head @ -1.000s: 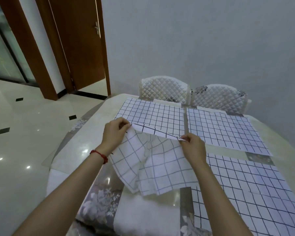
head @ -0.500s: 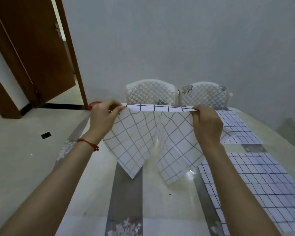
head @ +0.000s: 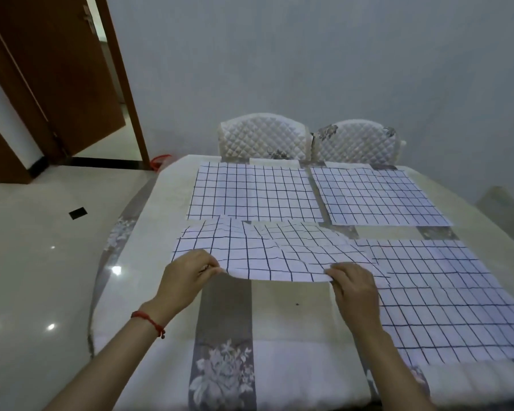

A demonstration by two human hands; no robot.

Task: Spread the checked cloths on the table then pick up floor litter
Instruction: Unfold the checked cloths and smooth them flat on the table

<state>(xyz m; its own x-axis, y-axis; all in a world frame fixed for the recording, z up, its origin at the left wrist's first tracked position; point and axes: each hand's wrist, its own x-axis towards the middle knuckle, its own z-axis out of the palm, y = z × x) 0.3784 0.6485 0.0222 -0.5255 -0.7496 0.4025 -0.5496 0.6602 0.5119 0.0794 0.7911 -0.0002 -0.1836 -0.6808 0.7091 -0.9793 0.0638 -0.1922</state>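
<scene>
A white checked cloth (head: 267, 250) lies rippled on the near left part of the table (head: 161, 221). Its near edge is lifted slightly off the surface. My left hand (head: 187, 277) pinches the near left corner, and my right hand (head: 353, 284) pinches the near right corner. Its right side overlaps another checked cloth (head: 445, 295) spread flat at the near right. Two more checked cloths lie flat at the far side, one on the left (head: 254, 191) and one on the right (head: 374, 200).
Two white quilted chairs (head: 261, 137) (head: 358, 140) stand against the far table edge by the grey wall. A brown door (head: 69, 84) stands open at the left. A red item (head: 159, 161) lies on the glossy tiled floor (head: 36, 262) near the table's far left corner.
The cloth hung open in the air between my raised hands. Both hands have come down and the cloth now lies spread on the table, still held at its near corners.
</scene>
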